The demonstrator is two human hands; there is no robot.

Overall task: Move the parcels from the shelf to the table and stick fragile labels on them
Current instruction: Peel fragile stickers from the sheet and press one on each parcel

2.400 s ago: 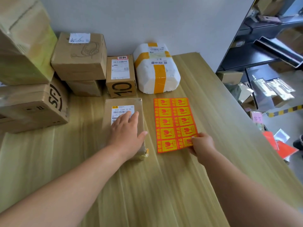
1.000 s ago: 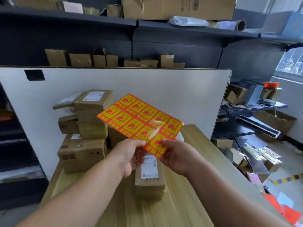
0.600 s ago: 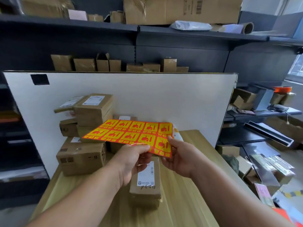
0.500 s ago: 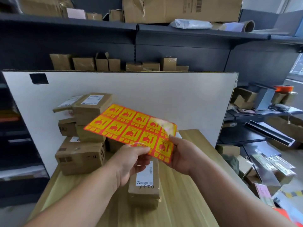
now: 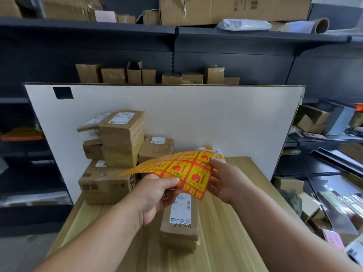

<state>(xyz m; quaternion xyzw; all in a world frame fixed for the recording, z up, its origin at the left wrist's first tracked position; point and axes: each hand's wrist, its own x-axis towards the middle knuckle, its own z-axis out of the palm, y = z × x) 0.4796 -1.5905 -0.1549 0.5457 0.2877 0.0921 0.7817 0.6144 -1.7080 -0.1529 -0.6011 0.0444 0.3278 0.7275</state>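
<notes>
Holding the orange-and-yellow sheet of fragile labels (image 5: 184, 169) tilted above the wooden bench (image 5: 222, 242), you pinch it at both ends; your left hand (image 5: 155, 195) grips the near edge, your right hand (image 5: 225, 181) the far corner, probably to flex a label loose; the flat brown cardboard parcel (image 5: 180, 222) lies just beneath, white address slip up, ready for sticking; more brown cardboard boxes (image 5: 121, 132) are stacked behind.

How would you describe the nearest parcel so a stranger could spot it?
On the wooden table, below the sticker sheet, a long brown parcel lies alone. Unlike the boxes stacked by the white board, it has handwriting under its white label.
</notes>
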